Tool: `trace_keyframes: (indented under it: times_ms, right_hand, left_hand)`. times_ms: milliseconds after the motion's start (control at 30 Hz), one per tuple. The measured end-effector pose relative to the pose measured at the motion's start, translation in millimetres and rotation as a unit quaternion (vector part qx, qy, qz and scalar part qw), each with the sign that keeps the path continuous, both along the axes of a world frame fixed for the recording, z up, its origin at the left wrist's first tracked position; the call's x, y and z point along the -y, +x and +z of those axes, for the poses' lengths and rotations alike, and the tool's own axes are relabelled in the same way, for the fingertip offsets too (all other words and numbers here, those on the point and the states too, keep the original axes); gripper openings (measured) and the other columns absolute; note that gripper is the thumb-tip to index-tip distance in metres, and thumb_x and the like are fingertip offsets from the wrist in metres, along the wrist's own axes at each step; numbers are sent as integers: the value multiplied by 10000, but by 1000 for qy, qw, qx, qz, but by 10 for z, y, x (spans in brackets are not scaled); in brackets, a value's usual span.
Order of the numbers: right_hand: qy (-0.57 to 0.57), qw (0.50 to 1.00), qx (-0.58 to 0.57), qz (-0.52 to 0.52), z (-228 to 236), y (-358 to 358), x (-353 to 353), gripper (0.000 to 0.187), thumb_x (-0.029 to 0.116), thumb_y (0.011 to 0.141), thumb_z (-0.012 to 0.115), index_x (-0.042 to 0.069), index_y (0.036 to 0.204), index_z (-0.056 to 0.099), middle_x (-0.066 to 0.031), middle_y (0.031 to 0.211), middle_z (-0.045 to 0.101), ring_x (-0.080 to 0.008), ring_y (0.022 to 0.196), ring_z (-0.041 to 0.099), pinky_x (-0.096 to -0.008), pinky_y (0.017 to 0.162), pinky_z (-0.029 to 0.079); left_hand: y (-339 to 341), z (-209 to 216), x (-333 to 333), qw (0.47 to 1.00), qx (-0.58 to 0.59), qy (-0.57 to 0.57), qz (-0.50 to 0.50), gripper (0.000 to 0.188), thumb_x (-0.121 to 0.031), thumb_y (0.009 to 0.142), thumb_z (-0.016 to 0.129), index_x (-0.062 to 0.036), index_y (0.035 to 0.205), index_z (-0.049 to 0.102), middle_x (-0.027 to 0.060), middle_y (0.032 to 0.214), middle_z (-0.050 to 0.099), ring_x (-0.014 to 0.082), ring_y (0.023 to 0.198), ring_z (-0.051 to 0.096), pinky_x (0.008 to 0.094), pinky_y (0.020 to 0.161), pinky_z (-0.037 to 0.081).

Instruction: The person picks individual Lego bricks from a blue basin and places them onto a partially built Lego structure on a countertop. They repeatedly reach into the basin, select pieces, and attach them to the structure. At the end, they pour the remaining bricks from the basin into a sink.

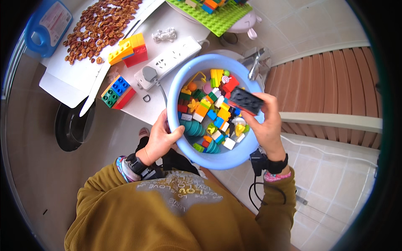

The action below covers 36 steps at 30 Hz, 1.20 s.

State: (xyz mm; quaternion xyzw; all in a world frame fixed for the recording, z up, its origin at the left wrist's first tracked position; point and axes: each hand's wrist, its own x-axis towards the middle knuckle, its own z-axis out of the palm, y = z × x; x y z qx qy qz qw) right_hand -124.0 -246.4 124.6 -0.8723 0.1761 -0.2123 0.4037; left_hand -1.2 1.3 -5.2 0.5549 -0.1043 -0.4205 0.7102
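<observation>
head: left fingers (176, 133) grip basin (211, 160), right fingers (270, 105) black brick (245, 99), long axis slanting leftward.

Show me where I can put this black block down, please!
There's bare room on the white board, at its near end below the dried slices. A smaller patch of table lies between the power strip and green plate. The tub is crowded with toys.

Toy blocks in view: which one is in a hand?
The black-topped block, gripped by the right hand over the blue tub; the left hand holds only the tub.
</observation>
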Motion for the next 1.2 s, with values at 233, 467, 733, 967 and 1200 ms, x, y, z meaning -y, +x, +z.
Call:
trace_keyframes:
  times_ms: [233,467,733,967,1200]
  right_hand:
    - [-36,986,-152,60,1,-6,42,442,88,825,818,19,1176,559,-131,1024,657,-185,972,671,-326,841,544]
    - [-8,985,-166,46,-20,-23,69,465,111,835,806,14,1205,543,-118,1053,688,-178,983,679,-322,842,547]
    - [26,999,-36,-17,-76,-33,116,419,83,828,807,24,1168,569,-101,1035,674,-163,956,679,-314,810,562]
    - [18,998,-48,-26,-28,-52,103,438,85,823,811,19,1169,549,-106,1038,659,-162,948,668,-314,840,546]
    - [-144,974,-142,104,-91,-15,140,416,115,791,823,11,1107,573,-136,1010,626,-226,916,650,-361,792,519]
  left_hand:
    - [6,54,-4,1000,-15,0,-25,636,-106,916,687,-19,1468,382,39,1131,577,107,949,583,259,785,516]
    - [10,13,32,1000,-19,-10,-22,686,-106,903,703,-8,1487,357,65,1235,575,139,1065,581,295,899,507]
    - [13,20,35,1000,-26,-11,-7,681,-106,905,700,-7,1486,360,71,1241,573,135,1056,581,295,884,512]
    - [-11,80,3,1000,-25,-12,-1,663,-94,900,692,-3,1474,371,69,1232,571,134,1073,572,291,907,495]
    - [13,16,73,999,29,-13,12,641,-100,911,696,-22,1450,358,49,1052,581,125,868,635,274,695,580]
